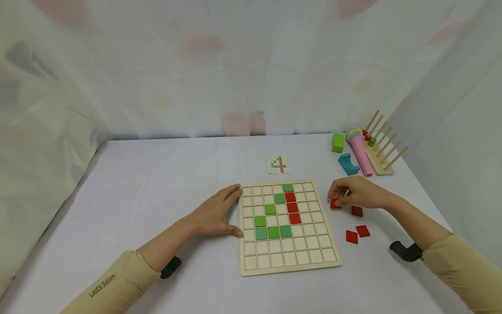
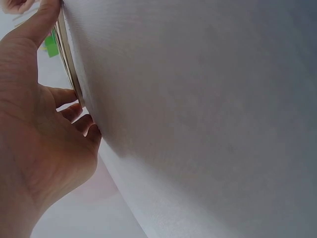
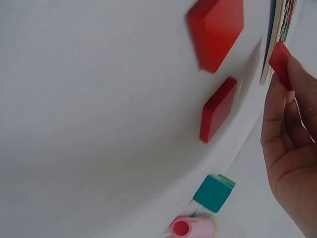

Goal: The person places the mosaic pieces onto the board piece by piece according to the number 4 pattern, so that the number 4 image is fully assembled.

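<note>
A wooden grid board (image 1: 310, 254) lies in the middle of the table, with several green tiles (image 1: 273, 232) and a column of 3 red tiles (image 1: 292, 207) set in its squares. At the board's left edge rests my left hand (image 1: 215, 212), thumb and fingers spread along the side; the left wrist view shows its fingertips (image 2: 94, 133) at the edge. Between thumb and fingers my right hand (image 1: 361, 192) pinches a red tile (image 3: 281, 63), just right of the board. Several loose red tiles (image 1: 351, 237) lie on the table below and beside that hand.
Behind the board lies a small pattern card (image 1: 278, 164) with a green and red figure. At the back right are a green block (image 1: 337, 143), a teal curved block (image 1: 348, 164), a pink toy microphone (image 1: 361, 155) and a wooden peg stand (image 1: 382, 168) with small beads.
</note>
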A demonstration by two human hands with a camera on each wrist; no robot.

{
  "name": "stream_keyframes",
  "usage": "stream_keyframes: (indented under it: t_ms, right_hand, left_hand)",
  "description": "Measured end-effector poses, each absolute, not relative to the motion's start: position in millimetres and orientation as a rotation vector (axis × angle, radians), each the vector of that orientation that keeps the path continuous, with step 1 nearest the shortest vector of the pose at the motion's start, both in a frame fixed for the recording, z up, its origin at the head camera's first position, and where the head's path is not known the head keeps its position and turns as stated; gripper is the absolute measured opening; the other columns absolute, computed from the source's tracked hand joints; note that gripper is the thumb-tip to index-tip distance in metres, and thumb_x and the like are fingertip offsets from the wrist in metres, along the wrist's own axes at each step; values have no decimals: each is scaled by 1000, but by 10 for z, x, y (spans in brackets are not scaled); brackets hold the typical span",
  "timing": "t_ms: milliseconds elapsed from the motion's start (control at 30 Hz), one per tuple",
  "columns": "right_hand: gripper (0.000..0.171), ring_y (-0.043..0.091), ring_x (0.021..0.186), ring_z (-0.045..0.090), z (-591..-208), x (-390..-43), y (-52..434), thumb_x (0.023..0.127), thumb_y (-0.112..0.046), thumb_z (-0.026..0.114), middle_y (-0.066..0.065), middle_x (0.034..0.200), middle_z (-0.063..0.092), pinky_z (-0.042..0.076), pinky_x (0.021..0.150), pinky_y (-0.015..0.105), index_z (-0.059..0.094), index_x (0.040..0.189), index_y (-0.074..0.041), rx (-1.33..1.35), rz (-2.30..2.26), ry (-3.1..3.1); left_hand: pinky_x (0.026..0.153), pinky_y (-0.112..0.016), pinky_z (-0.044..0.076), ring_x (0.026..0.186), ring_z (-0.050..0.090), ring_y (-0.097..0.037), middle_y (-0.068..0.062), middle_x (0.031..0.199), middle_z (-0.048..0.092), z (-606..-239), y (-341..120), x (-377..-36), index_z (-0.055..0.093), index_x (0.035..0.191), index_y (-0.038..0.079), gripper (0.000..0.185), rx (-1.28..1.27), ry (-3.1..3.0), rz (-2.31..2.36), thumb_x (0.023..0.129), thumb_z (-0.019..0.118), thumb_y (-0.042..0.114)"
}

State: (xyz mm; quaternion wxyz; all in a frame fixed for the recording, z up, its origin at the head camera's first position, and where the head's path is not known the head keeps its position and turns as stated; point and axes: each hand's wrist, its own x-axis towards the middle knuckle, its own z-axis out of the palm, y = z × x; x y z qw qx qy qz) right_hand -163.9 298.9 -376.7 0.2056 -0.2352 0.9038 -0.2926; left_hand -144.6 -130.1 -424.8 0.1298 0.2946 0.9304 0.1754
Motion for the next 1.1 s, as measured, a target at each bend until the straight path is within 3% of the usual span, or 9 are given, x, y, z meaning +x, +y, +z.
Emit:
stream_keyframes:
  t_ms: [433, 1100]
  right_hand:
    - [11, 6, 81, 61, -3735, -1609, 2642, 87, -17, 75, -4, 84, 69, 55, 76, 20, 71, 97, -16, -703, -907, 2419]
    - [15, 7, 75, 65, -3826, -1447, 2213, 83, -15, 79, -2, 86, 72, 57, 72, 20, 72, 95, -10, -760, -996, 2284]
  left_hand:
    - [120, -54, 32, 154, 23, -32, -7, 167, 16, -4231, -1283, -1439, 23, 158, 9, 122, 864, 2704, 511, 67, 76, 72]
    - [119, -54, 33, 153, 24, -31, -7, 167, 16, -4229, -1277, -1426, 23, 158, 9, 122, 870, 2706, 513, 67, 76, 71]
